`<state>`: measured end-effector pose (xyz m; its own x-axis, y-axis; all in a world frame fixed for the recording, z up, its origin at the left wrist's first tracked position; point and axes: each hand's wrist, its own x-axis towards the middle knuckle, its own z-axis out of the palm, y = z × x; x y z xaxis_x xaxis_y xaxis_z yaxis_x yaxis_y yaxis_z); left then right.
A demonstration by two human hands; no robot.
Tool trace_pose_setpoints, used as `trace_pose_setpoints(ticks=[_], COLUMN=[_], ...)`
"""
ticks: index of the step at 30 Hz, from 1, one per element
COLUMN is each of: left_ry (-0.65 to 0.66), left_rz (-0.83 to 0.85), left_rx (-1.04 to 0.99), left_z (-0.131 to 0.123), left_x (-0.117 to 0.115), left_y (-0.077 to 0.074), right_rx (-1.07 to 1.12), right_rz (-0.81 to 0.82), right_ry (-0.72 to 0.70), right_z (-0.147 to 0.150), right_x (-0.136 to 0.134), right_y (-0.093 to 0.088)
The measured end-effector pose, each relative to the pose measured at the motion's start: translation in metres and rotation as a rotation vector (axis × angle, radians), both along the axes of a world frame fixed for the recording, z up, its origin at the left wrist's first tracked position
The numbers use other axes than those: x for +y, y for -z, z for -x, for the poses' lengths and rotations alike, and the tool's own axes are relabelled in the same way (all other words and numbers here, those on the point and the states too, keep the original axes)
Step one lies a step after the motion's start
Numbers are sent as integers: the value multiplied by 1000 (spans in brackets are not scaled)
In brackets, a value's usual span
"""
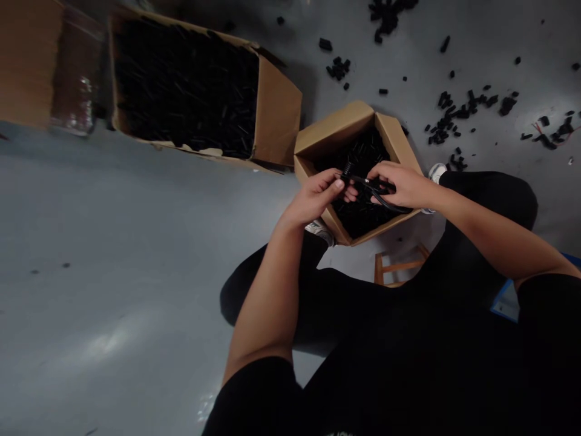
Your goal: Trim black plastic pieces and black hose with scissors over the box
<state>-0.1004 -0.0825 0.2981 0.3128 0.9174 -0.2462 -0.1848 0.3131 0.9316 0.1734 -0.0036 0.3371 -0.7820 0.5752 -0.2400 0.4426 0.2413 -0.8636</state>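
Left hand and right hand grasp black wired connector above open cardboard box of black parts; grey concrete floor left of hands, scattered black pieces beyond, larger carton further left.

No readable text; shirt print cut off.

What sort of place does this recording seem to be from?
Probably a workshop or assembly floor: a large carton packed with black parts, the left hand and right hand working a black cable over a smaller carton, and loose pieces scattered over a concrete floor.
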Motion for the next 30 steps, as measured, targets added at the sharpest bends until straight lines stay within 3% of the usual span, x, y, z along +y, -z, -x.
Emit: trace_pose_setpoints(ticks=[5,12,15,22,26,30], left_ry=[76,-4,-35,-71,-111,-133], left_rz=[89,237,167,-20,-131,-87], left_rx=[-29,-154,-111,167,345,285], left_z=[-4,-10,-16,-21,-16,-13], left_x=[0,-2,-1,0,0,-1], left_y=[-4,-7,-8,4,3,-1], right_rx=[11,100,109,43,27,18], right_rz=[25,131,124,77,118,198], right_ry=[1,44,65,81,104,114], right_z=[1,1,1,6,8,8], right_x=[-4,-7,-7,-9,-10,-8], right_y=[-2,7,9,9,6,4])
